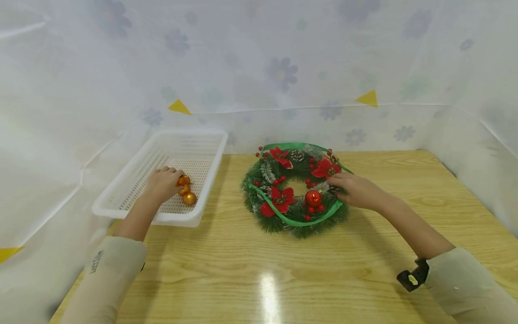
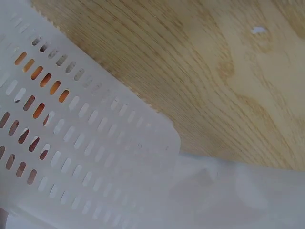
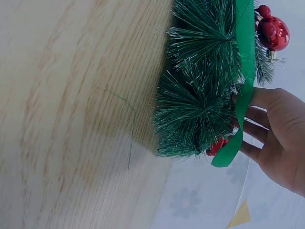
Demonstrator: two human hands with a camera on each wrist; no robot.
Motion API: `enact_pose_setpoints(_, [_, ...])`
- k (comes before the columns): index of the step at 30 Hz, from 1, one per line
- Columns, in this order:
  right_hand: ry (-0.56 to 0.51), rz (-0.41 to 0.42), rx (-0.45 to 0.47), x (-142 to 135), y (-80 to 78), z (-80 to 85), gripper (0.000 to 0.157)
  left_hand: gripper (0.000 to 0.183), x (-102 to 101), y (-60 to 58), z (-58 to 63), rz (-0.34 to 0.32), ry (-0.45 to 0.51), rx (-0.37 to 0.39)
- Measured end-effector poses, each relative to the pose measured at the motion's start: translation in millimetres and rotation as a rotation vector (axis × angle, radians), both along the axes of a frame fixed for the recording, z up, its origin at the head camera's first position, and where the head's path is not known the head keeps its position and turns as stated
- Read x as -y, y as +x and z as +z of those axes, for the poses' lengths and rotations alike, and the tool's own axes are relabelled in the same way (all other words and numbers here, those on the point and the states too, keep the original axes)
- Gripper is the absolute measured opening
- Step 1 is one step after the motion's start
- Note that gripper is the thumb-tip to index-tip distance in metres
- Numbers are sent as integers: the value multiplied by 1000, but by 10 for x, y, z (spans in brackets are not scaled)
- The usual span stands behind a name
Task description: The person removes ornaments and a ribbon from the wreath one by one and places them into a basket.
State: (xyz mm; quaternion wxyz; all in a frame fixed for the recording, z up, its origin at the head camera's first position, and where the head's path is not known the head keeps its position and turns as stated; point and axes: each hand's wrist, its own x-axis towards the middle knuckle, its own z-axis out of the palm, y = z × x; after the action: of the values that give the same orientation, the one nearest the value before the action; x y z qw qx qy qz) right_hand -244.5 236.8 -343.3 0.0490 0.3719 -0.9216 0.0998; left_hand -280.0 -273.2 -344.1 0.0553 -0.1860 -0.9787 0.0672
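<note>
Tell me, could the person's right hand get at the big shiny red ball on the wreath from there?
Most likely yes: the right hand is already at the wreath, close beside the red ball. The green ribbon passes near but leaves the ball's top uncovered.

Dark lettering (image 1: 96,262) (too blurred to read) marks the left sleeve (image 1: 111,285).
</note>
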Motion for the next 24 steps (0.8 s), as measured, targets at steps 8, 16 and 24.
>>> enact_pose_setpoints(8, [-2,13,-10,-13,-26,-6,36,41,36,9,1,38,-15,15])
enact_pose_setpoints(16, [13,-16,9,-19,-15,-16,37,40,42,32,-5,49,-49,30])
enact_pose_setpoints(24, [7,-12,4,-20,-15,-22,37,43,24,38,11,42,-20,14])
